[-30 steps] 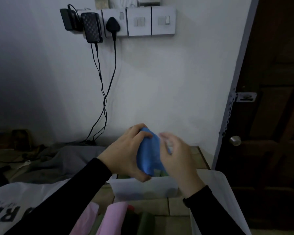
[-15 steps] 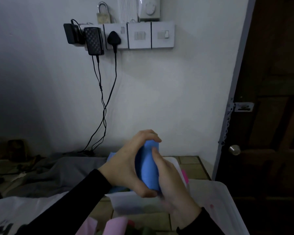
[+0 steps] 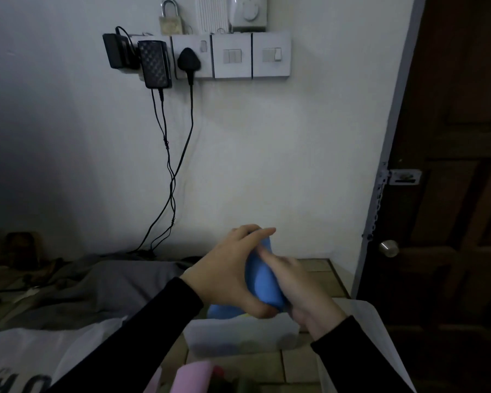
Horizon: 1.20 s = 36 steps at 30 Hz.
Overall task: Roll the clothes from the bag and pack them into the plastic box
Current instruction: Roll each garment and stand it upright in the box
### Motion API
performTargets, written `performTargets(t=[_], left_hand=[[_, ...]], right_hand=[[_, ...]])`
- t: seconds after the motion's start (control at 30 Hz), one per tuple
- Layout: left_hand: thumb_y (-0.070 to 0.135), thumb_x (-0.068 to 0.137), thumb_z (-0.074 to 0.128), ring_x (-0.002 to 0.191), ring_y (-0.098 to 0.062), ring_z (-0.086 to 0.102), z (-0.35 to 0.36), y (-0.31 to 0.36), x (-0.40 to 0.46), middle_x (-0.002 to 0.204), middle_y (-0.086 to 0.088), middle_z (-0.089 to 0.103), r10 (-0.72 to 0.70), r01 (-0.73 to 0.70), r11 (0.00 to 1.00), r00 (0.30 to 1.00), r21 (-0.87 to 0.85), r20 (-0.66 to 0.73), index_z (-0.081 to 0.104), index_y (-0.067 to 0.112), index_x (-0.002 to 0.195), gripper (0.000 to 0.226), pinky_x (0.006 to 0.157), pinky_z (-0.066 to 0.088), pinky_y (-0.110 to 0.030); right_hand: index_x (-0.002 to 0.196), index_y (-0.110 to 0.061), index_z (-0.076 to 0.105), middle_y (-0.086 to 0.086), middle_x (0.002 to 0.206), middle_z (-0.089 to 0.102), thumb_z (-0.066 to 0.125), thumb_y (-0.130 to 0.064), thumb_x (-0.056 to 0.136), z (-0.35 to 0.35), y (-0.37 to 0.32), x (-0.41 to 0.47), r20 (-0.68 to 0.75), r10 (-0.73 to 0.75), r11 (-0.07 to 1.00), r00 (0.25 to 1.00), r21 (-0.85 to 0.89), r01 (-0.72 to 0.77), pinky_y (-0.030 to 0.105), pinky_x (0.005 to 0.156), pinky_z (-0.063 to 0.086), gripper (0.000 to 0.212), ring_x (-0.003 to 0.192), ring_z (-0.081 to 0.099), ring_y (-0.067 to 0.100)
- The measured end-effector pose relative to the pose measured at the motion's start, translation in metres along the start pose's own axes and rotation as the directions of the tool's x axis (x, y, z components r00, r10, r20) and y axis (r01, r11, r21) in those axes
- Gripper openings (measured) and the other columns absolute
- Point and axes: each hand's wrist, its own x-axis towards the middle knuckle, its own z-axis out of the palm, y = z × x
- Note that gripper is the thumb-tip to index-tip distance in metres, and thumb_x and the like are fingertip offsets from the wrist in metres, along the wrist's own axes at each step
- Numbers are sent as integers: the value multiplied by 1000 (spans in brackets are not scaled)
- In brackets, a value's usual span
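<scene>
A blue cloth point(image 3: 262, 280), rolled into a thick upright bundle, is held in the air between both hands. My left hand point(image 3: 227, 275) grips it from the left with fingers curled over its top. My right hand point(image 3: 298, 290) holds its right side, fingers wrapped along the roll. Just below stands the translucent plastic box point(image 3: 238, 336) on the tiled floor, with a bit of blue cloth point(image 3: 220, 310) showing behind its rim. A white plastic bag point(image 3: 26, 358) with dark lettering lies at the lower left.
Pink rolled cloth point(image 3: 192, 377) and darker rolled cloth lie at the bottom edge. A white box lid or sheet point(image 3: 380, 350) lies at the lower right. Grey fabric point(image 3: 97, 287) is spread along the wall. Cables point(image 3: 170, 177) hang from wall sockets. A dark wooden door point(image 3: 451, 194) stands at the right.
The blue roll has tightened and tilted. My right hand slid from the front of the cloth down round its right side. The camera tipped upward.
</scene>
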Motion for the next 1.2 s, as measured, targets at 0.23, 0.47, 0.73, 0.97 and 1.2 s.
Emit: performTargets(t=[0.23, 0.47, 0.73, 0.97, 1.2], left_hand=[[31, 53, 82, 117, -18, 56, 35, 0, -6, 139, -4, 46, -171, 8, 696, 973, -718, -155, 34, 28, 141, 101, 92, 51, -29], [61, 46, 77, 139, -5, 25, 18, 0, 10, 147, 15, 22, -28, 15, 985, 997, -170, -75, 21, 29, 147, 119, 115, 30, -39], [45, 44, 93, 119, -24, 57, 63, 2, 8, 139, -5, 47, -277, -34, 461, 944, -887, -180, 38, 27, 141, 113, 93, 52, -37], [54, 61, 73, 123, -10, 55, 62, -10, 13, 138, 0, 53, -374, 204, 421, 927, -884, 36, 39, 21, 142, 94, 103, 47, -30], [48, 75, 68, 103, -14, 68, 52, -12, 24, 111, -1, 71, -470, 350, 638, 883, -686, 13, 60, 22, 123, 56, 94, 54, -42]], right_hand=[[116, -10, 65, 17, 106, 71, 54, -38, 93, -3, -4, 0, 204, -14, 804, 979, 584, -110, 38, 71, 61, 38, 93, 71, 27], [109, -11, 65, 16, 103, 71, 66, -46, 81, -10, -3, 11, 2, 29, 950, 1000, 311, -28, 39, 74, 56, 45, 94, 69, 29], [111, -8, 64, 14, 89, 73, 55, -37, 93, -8, -4, 9, 180, -28, 715, 983, 691, -106, 31, 56, 59, 35, 72, 74, 22], [114, -6, 62, 17, 104, 72, 59, -35, 90, -19, 10, 29, -101, -98, 906, 990, 402, 130, 44, 82, 58, 37, 94, 70, 32], [104, -16, 59, 10, 102, 69, 67, -32, 85, -25, 13, 43, -199, -119, 967, 973, 198, 159, 42, 81, 56, 26, 91, 68, 25]])
